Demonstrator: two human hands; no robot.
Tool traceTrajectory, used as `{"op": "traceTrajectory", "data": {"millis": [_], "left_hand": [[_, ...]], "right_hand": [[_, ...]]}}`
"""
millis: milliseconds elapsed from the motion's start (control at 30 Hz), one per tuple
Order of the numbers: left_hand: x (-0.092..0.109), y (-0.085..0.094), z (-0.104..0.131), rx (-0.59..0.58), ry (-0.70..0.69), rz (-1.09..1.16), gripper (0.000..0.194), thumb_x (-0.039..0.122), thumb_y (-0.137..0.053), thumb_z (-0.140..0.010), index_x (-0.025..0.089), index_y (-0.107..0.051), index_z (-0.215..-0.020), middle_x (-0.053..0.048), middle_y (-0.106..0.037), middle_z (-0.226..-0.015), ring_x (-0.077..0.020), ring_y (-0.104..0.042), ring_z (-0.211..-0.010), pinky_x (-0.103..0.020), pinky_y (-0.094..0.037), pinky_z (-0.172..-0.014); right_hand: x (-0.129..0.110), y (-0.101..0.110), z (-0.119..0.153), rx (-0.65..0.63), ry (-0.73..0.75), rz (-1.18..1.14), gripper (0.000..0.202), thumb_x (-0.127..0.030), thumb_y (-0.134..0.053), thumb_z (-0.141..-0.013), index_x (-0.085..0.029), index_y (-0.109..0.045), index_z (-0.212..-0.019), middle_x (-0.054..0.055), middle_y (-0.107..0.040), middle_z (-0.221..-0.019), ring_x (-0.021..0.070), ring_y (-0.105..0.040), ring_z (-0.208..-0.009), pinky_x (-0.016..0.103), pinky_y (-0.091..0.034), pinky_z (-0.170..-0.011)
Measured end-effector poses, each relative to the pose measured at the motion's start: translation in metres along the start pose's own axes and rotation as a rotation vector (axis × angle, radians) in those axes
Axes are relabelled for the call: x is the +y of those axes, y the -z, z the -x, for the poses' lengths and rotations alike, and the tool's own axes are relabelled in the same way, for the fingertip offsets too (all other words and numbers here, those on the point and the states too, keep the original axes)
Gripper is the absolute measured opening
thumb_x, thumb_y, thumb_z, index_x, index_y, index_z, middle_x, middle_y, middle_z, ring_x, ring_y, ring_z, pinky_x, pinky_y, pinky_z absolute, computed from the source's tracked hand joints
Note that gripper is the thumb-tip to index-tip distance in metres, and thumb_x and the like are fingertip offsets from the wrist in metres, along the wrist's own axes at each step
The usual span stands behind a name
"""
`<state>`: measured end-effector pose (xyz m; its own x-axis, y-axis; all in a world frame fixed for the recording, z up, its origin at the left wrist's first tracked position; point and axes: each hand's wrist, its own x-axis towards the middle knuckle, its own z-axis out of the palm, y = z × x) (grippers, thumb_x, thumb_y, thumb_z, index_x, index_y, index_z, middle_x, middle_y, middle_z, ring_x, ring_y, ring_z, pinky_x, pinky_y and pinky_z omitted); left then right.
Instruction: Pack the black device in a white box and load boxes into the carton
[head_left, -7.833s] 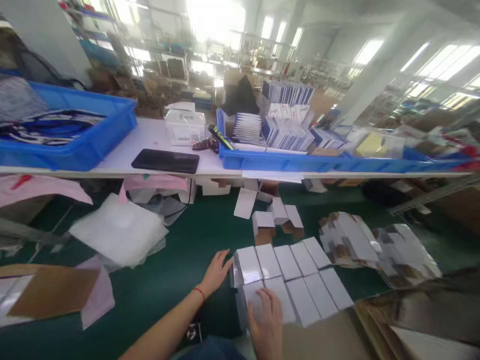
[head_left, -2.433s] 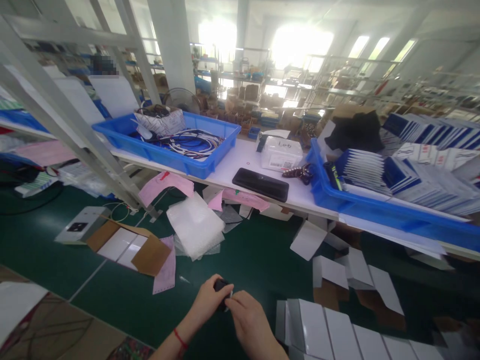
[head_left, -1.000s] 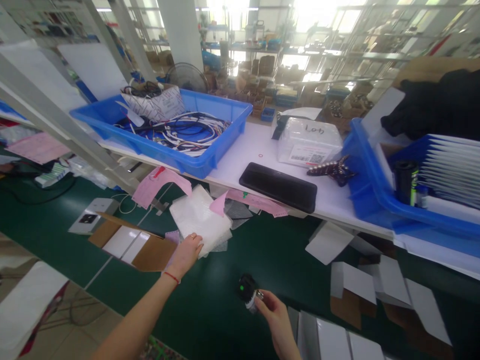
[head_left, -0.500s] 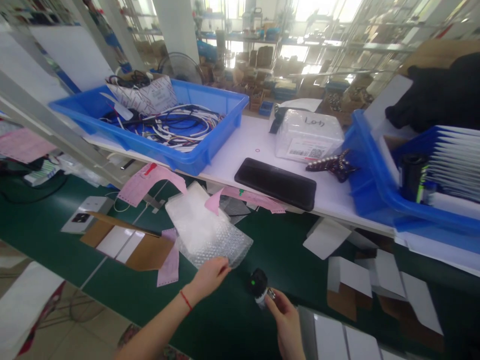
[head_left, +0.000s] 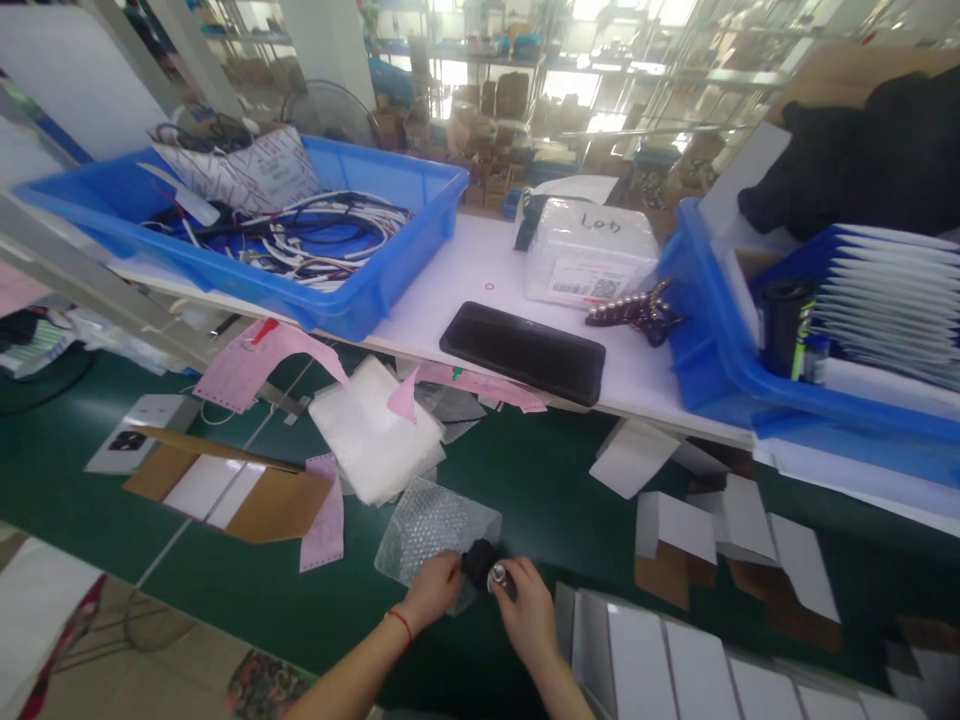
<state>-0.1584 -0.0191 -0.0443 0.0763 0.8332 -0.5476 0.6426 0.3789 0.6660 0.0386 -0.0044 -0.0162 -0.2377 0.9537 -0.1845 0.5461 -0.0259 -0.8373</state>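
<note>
Right hand (head_left: 529, 612) pinches the black part (head_left: 478, 563) by its shiny end (head_left: 498, 573) — body points left, toward the left hand (head_left: 435, 590) (can't tell its grip), over bubble wrap (head_left: 439, 525), near the front edge of the table (head_left: 536, 490).

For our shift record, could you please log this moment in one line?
left hand: by bubble wrap; right hand: holds black part; boxes: at right
</note>
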Motion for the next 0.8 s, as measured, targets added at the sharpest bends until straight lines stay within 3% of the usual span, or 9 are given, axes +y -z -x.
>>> {"op": "traceTrajectory", "data": {"millis": [133, 267, 367, 467, 567, 667, 700, 733, 800], "left_hand": [[0.02, 0.007, 0.015, 0.048, -0.104, -0.085, 0.034, 0.03, -0.033, -0.098, 0.018, -0.064, -0.091, -0.012, -0.069, -0.101, -0.0269, -0.064, -0.097, -0.04, -0.047, -0.089], [0.047, -0.014, 0.028, 0.051, -0.402, -0.172, 0.031, 0.021, -0.035, -0.1, 0.02, -0.063, -0.113, -0.01, -0.07, -0.117, -0.0225, -0.065, -0.11, -0.035, -0.05, -0.096], [0.065, -0.038, 0.036, 0.067, -0.489, -0.269, 0.025, 0.018, -0.039, -0.098, 0.019, -0.063, -0.102, -0.009, -0.072, -0.104, -0.0223, -0.068, -0.096, -0.033, -0.055, -0.085], [0.068, -0.049, 0.045, -0.008, -0.587, -0.313, 0.023, 0.018, -0.039, -0.098, 0.018, -0.061, -0.092, -0.008, -0.071, -0.093, -0.0211, -0.067, -0.083, -0.032, -0.055, -0.074], [0.047, -0.037, 0.052, -0.074, -0.578, -0.281, 0.014, 0.029, -0.053, -0.095, 0.019, -0.061, -0.098, -0.007, -0.071, -0.103, -0.0219, -0.066, -0.093, -0.035, -0.055, -0.085], [0.005, -0.016, 0.05, -0.079, -0.503, -0.409, 0.067, 0.05, -0.082, -0.072, 0.018, -0.057, -0.125, -0.013, -0.064, -0.132, -0.0333, -0.058, -0.119, -0.052, -0.046, -0.106], [-0.01, -0.011, 0.045, -0.079, -0.503, -0.508, 0.076, 0.047, -0.083, -0.071, 0.017, -0.052, -0.134, -0.016, -0.06, -0.138, -0.0366, -0.055, -0.126, -0.057, -0.043, -0.11], [-0.024, -0.007, 0.04, -0.054, -0.5, -0.604, 0.071, 0.038, -0.078, -0.078, 0.017, -0.049, -0.139, -0.017, -0.058, -0.142, -0.0368, -0.053, -0.129, -0.058, -0.041, -0.111], [-0.045, -0.007, 0.026, 0.051, -0.503, -0.728, 0.047, 0.019, -0.06, -0.091, 0.019, -0.053, -0.138, -0.016, -0.059, -0.142, -0.0327, -0.053, -0.131, -0.055, -0.041, -0.112]], "right_hand": [[0.012, -0.012, 0.001, -0.013, 0.023, 0.026, 0.024, -0.02, -0.053, -0.088, -0.02, -0.072, -0.103, 0.01, -0.068, -0.101, 0.0281, -0.065, -0.095, 0.04, -0.052, -0.087], [0.038, -0.041, -0.009, 0.038, 0.01, -0.179, 0.027, -0.022, -0.053, -0.086, -0.021, -0.075, -0.101, 0.01, -0.073, -0.104, 0.0277, -0.068, -0.1, 0.039, -0.055, -0.09], [0.061, -0.071, -0.023, 0.1, -0.014, -0.214, 0.029, -0.036, -0.063, -0.084, -0.019, -0.078, -0.103, 0.013, -0.075, -0.109, 0.0332, -0.067, -0.107, 0.046, -0.054, -0.098], [0.075, -0.095, -0.034, 0.098, -0.024, -0.196, 0.035, -0.044, -0.067, -0.084, -0.02, -0.078, -0.107, 0.015, -0.073, -0.117, 0.0354, -0.066, -0.112, 0.05, -0.05, -0.104], [0.078, -0.102, -0.039, 0.071, 0.008, -0.213, 0.039, -0.05, -0.06, -0.09, -0.023, -0.076, -0.112, 0.013, -0.073, -0.12, 0.0321, -0.065, -0.114, 0.049, -0.049, -0.107], [0.076, -0.098, -0.035, 0.071, 0.012, -0.237, 0.043, -0.051, -0.053, -0.096, -0.024, -0.07, -0.125, 0.012, -0.069, -0.128, 0.0288, -0.063, -0.12, 0.049, -0.045, -0.112], [0.076, -0.096, -0.034, 0.068, 0.003, -0.244, 0.044, -0.051, -0.052, -0.097, -0.024, -0.068, -0.128, 0.011, -0.068, -0.131, 0.0281, -0.062, -0.122, 0.048, -0.044, -0.113], [0.075, -0.095, -0.032, 0.066, -0.009, -0.248, 0.045, -0.052, -0.051, -0.097, -0.025, -0.067, -0.128, 0.011, -0.068, -0.131, 0.0279, -0.062, -0.122, 0.048, -0.043, -0.113], [0.076, -0.094, -0.03, 0.077, -0.046, -0.234, 0.048, -0.056, -0.053, -0.095, -0.023, -0.069, -0.126, 0.012, -0.069, -0.129, 0.0293, -0.062, -0.121, 0.049, -0.043, -0.113]]}}
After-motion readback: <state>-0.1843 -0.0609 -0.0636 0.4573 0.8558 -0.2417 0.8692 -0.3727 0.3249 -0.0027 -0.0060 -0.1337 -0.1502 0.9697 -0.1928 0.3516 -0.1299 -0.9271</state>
